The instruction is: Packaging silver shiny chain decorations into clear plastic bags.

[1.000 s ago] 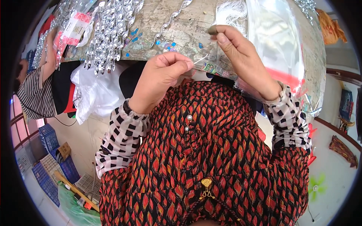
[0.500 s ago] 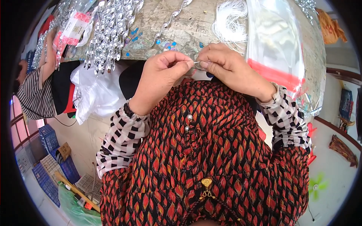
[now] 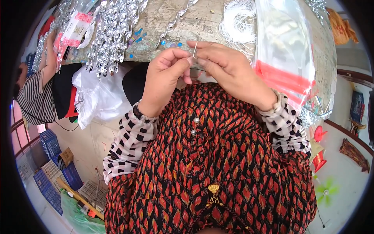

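Though beside bags (image 3: 283,35), cords (image 3: 238,19) near right hand (image 3: 230,68)

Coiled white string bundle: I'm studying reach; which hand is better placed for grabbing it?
Probably the right hand: nearer the coiled white string bundle; the left hand is farther left.

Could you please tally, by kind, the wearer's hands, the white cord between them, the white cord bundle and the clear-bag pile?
Left hand and right hand: 2
White cord between them: 1
White cord bundle: 1
Clear-bag pile: 1
Total: 5
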Tool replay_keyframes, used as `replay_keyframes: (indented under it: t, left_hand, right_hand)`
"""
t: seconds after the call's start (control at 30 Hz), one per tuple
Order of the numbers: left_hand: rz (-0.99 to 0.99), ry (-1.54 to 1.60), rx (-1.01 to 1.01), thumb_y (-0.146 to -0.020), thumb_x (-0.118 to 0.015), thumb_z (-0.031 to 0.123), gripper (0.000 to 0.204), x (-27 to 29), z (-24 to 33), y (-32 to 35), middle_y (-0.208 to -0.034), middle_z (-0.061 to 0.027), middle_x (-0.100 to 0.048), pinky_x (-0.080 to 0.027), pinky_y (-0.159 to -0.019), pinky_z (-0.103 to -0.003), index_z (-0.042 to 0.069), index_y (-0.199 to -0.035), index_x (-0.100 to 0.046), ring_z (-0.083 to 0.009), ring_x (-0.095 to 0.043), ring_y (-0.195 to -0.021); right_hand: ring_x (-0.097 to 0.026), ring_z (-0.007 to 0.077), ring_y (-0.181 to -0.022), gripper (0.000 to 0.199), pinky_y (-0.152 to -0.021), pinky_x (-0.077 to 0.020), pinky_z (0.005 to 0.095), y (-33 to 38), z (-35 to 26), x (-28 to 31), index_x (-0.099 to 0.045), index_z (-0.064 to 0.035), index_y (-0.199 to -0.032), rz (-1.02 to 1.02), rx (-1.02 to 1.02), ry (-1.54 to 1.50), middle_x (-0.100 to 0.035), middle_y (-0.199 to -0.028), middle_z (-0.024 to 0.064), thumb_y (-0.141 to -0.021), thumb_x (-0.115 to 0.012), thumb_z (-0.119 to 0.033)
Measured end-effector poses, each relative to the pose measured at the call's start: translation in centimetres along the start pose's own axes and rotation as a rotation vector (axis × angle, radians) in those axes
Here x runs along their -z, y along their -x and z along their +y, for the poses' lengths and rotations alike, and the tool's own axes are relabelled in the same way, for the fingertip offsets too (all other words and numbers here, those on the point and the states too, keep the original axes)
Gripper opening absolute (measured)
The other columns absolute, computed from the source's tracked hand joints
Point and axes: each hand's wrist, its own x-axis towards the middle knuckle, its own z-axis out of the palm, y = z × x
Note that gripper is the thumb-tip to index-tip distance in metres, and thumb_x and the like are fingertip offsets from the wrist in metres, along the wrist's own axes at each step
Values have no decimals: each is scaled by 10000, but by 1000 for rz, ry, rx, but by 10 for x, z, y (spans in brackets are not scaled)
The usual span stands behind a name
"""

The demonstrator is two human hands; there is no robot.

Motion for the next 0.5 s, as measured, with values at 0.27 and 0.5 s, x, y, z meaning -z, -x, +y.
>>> replay_keyframes:
  t: [0.27, 0.5]
  left_hand:
    - [9, -55, 17, -875, -608, 84, 116, 6, -3, 10, -763, -18, -625, -447, -565, -190, 7, -952, -646, -69, -567, -616]
    - [-40, -200, 43, -867, -606, 81, 86, 10, -5, 9, -765, -2, -613, -437, -579, -183, 5, -883, -642, -50, -534, -620]
  right_hand:
    - [-630, 300, -824, 204, -659, -503, 373, 16, -12, -9, -589, -51, -1014, -257, -55, 439, -578, -1199, 112, -812, -569, -59]
    - [-608, 340, -716, 198, -573, -472, 425, 23, -9, -3, -537, -72, -1007, -270, -27, 220, -624, -978, 143, -838, -587, -160]
